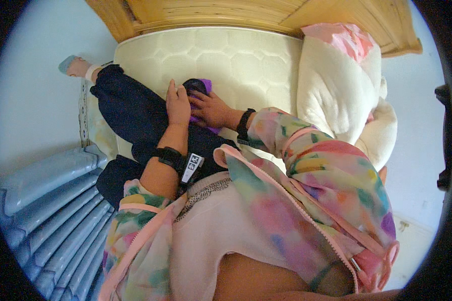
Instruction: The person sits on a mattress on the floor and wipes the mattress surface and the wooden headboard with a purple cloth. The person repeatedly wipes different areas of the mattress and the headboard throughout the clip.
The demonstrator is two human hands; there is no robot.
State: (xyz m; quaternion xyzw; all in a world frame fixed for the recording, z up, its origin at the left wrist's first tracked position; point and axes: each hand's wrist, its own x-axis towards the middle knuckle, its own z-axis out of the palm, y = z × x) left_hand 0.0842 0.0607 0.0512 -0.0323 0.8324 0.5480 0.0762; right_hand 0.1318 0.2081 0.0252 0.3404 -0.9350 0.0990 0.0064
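Note:
A bundle of purple and black fabric [196, 86] rests on my dark-trousered leg [139, 101], over the mattress. My right hand [212, 109] lies across it, back upward, with fingers curled over the fabric. Purple shows above and below that hand. At the bundle's left side, my left hand [178, 105] stands on edge with its fingers pointing away from me. Its palm is turned toward the bundle, so I cannot see how firmly it holds the fabric. Black straps circle both wrists, and a white tag [192, 168] with printed codes sits beside the left one.
Beneath me is a cream quilted mattress [214, 52], bordered by a wooden bed panel [211, 13] at the far side. Thick cream bedding [329, 90] is heaped at right, with pink plastic [350, 41] on top. Glossy blue ridged material [60, 195] lies at left.

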